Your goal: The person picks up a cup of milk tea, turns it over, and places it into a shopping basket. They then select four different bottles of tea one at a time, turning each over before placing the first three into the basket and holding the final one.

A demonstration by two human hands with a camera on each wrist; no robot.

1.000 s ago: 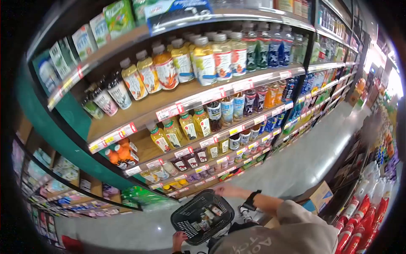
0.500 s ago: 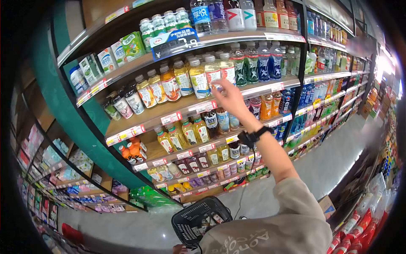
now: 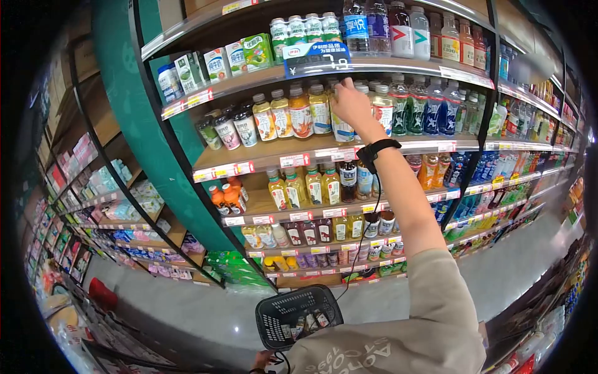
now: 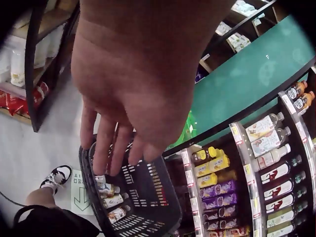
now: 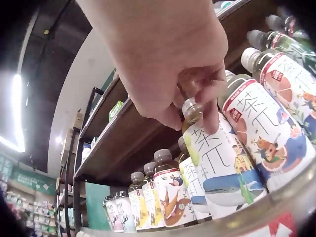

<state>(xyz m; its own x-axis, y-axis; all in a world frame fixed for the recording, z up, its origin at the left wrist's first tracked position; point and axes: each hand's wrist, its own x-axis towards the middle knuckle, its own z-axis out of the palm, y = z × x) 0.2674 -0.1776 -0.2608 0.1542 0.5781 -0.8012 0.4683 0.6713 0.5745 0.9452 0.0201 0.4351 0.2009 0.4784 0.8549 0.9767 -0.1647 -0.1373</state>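
Note:
My right hand reaches to the shelf's front row, and its fingers grip the neck of a tea bottle. Up close in the right wrist view, the hand comes down from above, with thumb and fingers around the top of the bottle, which has a whale on its label. In the head view my left hand is low beside a black basket. Seen from its wrist, the left hand has its fingers extended in front of the basket, with nothing visible in the palm.
Similar tea bottles stand close on both sides of the gripped one. The shelf above, with a blue price sign, overhangs the row. Small items lie in the basket. A cable hangs from the right wrist.
My right hand has moved from the basket up to the shelf and now grips a bottle top. The head view has shifted, bringing upper shelves into sight; the left hand stays low beside the basket.

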